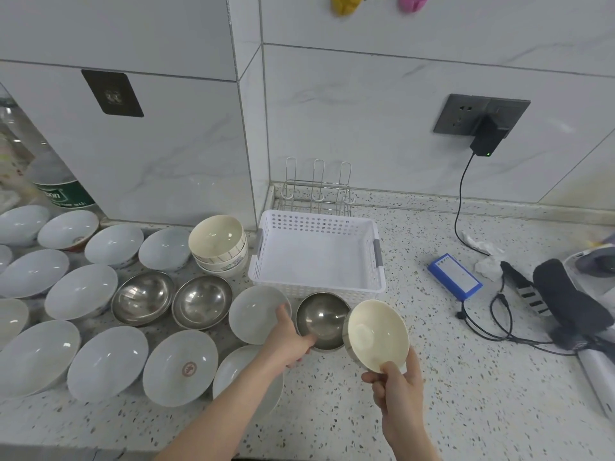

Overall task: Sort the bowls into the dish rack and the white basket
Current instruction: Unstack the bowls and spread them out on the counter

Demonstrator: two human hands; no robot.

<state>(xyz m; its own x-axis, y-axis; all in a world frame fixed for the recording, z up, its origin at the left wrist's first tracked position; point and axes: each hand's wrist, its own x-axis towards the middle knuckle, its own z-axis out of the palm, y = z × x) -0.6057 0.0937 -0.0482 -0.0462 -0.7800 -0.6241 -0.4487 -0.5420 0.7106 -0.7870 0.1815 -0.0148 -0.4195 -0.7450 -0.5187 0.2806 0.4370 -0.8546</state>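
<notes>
My right hand grips a cream bowl by its near rim, tilted, in the air just in front of the white basket. My left hand lies between a white bowl and a steel bowl; its thumb rests on the white bowl's rim and a finger reaches into the steel bowl. The basket holds nothing. Behind it, in the corner, stands the wire dish rack, bare. Several white bowls, two steel bowls and a stack of cream bowls crowd the left of the counter.
A blue battery pack with black cables lies right of the basket, wired to a charger in the wall socket. Dark gear and a white device sit at the far right. A plastic bottle stands at the back left.
</notes>
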